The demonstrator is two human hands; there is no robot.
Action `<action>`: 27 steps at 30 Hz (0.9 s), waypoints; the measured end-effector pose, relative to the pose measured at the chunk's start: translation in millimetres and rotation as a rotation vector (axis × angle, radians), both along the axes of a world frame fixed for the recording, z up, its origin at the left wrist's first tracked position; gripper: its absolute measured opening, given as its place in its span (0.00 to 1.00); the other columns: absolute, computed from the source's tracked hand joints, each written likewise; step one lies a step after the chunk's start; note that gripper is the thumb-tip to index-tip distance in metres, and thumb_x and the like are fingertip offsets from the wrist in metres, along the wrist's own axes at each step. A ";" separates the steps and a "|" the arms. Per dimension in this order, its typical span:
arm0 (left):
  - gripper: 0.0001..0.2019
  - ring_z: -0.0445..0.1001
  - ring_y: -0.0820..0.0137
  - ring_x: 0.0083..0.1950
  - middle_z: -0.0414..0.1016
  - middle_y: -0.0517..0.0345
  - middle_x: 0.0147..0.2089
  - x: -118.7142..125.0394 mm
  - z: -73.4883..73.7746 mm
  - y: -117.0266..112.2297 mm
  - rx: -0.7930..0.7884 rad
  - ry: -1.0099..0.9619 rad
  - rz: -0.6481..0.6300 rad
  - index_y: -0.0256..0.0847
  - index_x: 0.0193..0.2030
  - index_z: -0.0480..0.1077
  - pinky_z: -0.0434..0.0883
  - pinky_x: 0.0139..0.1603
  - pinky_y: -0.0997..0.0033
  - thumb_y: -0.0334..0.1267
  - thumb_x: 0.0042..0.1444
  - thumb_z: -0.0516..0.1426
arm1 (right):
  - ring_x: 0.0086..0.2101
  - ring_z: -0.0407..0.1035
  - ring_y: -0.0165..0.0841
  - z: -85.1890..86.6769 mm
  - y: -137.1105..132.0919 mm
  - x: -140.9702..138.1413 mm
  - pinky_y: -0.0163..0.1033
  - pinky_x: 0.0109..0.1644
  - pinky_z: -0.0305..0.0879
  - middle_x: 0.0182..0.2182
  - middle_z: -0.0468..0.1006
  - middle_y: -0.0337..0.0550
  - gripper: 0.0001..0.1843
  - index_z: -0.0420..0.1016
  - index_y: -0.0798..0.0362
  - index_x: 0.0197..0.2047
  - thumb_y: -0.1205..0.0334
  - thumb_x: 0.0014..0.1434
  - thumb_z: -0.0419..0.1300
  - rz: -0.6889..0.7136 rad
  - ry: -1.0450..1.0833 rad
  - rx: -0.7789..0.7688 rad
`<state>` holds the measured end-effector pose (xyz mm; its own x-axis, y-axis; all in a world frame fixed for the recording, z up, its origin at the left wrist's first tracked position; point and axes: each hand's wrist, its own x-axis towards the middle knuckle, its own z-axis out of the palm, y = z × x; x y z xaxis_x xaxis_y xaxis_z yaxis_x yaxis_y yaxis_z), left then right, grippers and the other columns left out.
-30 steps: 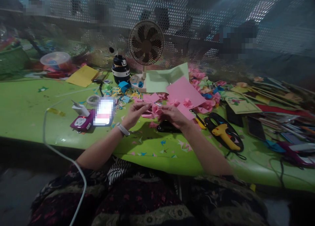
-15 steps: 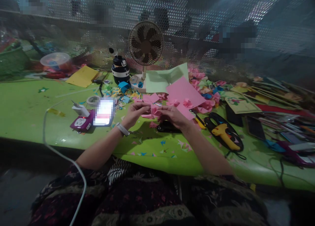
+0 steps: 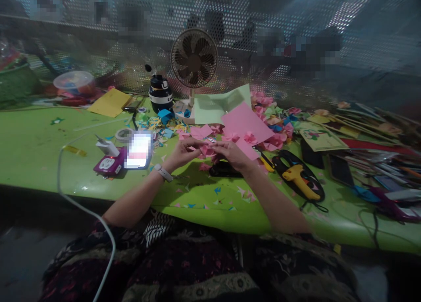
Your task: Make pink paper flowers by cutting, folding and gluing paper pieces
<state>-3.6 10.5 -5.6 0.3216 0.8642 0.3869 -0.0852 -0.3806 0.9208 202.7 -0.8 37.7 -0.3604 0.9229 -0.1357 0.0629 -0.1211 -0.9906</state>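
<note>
A small pink paper piece (image 3: 208, 151), folded like a petal or flower, is pinched between my two hands over the middle of the table. My left hand (image 3: 186, 154), with a pale watch on its wrist, has its fingers closed on the piece's left side. From the right, my right hand (image 3: 230, 154) grips it with thumb and fingers pressed together. Just below lies a dark, stapler-like object (image 3: 225, 169), partly under my right hand. Pink sheets (image 3: 248, 124) and crumpled pink paper flowers (image 3: 275, 140) lie right behind my hands.
A lit phone (image 3: 140, 149) leans by a purple power socket (image 3: 108, 164) on the left. A fan (image 3: 194, 61) and a dark bottle (image 3: 160, 94) stand at the back. To the right lie a yellow glue gun (image 3: 301, 181), a cutter (image 3: 265, 159) and several sticks (image 3: 368, 122).
The pink paper piece has been turned and lowered slightly between my fingers. Both hands stay in nearly the same place, and the table's other things have not moved.
</note>
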 end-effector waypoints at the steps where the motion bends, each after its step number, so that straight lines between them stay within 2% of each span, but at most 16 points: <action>1: 0.13 0.80 0.71 0.38 0.83 0.49 0.42 0.2 -1.5 1.4 0.014 0.016 0.014 0.38 0.44 0.82 0.79 0.37 0.73 0.41 0.53 0.67 | 0.22 0.72 0.27 -0.3 0.5 0.0 0.34 0.31 0.72 0.25 0.80 0.41 0.05 0.80 0.56 0.33 0.63 0.54 0.68 -0.011 0.005 0.002; 3: 0.15 0.81 0.69 0.37 0.83 0.50 0.40 0.7 -4.9 4.2 -0.019 -0.011 0.039 0.38 0.42 0.83 0.81 0.37 0.70 0.44 0.51 0.69 | 0.22 0.72 0.28 -0.5 1.7 0.4 0.34 0.30 0.71 0.23 0.80 0.42 0.08 0.78 0.56 0.30 0.60 0.56 0.66 -0.028 0.035 -0.001; 6: 0.20 0.82 0.68 0.35 0.84 0.51 0.37 1.0 -8.1 7.2 -0.153 -0.118 0.073 0.37 0.42 0.83 0.83 0.40 0.62 0.49 0.46 0.71 | 0.23 0.74 0.31 0.2 2.9 2.0 0.36 0.30 0.72 0.22 0.80 0.45 0.14 0.77 0.56 0.28 0.54 0.58 0.61 -0.021 0.115 -0.010; 11: 0.22 0.83 0.66 0.35 0.84 0.52 0.35 0.0 -4.8 6.7 -0.265 -0.213 0.079 0.37 0.41 0.82 0.83 0.44 0.56 0.50 0.42 0.73 | 0.24 0.75 0.32 0.6 3.5 4.4 0.37 0.32 0.73 0.24 0.82 0.45 0.13 0.77 0.55 0.29 0.54 0.54 0.61 0.032 0.176 0.021; 20: 0.23 0.82 0.67 0.33 0.83 0.54 0.34 0.9 -4.4 7.1 -0.292 -0.230 0.107 0.37 0.38 0.82 0.83 0.42 0.59 0.49 0.37 0.75 | 0.24 0.75 0.31 0.0 2.9 3.0 0.35 0.31 0.72 0.24 0.82 0.44 0.11 0.77 0.55 0.29 0.55 0.53 0.61 0.019 0.157 0.027; 27: 0.22 0.82 0.68 0.34 0.84 0.52 0.36 0.2 -5.9 6.8 -0.223 -0.170 0.097 0.37 0.39 0.82 0.83 0.44 0.58 0.50 0.41 0.73 | 0.24 0.74 0.31 -1.3 2.2 3.1 0.36 0.31 0.72 0.24 0.81 0.44 0.07 0.75 0.55 0.29 0.59 0.52 0.62 -0.001 0.111 0.039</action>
